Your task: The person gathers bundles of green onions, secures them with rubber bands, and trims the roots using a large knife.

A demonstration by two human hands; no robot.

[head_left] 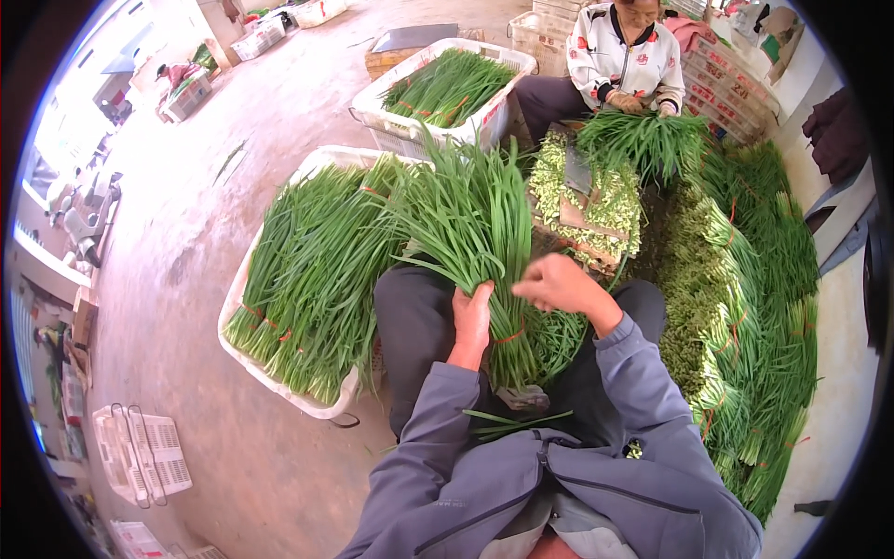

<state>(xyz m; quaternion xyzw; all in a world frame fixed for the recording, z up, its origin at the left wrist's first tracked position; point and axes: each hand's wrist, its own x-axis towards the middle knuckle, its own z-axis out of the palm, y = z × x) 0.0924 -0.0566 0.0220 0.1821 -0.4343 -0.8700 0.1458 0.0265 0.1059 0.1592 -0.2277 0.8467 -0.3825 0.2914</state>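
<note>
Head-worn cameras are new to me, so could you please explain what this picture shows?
There is no machine: a person works bare-handed. A wide fisheye camera on that person's head looks down, so straight edges bend near the rim. The left hand holds a bunch of long green stalks with a red band around it; the right hand, blurred, is beside it, and contact is hard to tell. A white basket at left holds more stalks, and banded bundles lie at right. Ahead, pale cuttings lie near a seated co-worker.

Left hand (pixel 473 317) grips; right hand (pixel 564 283) curls leftward.
</note>
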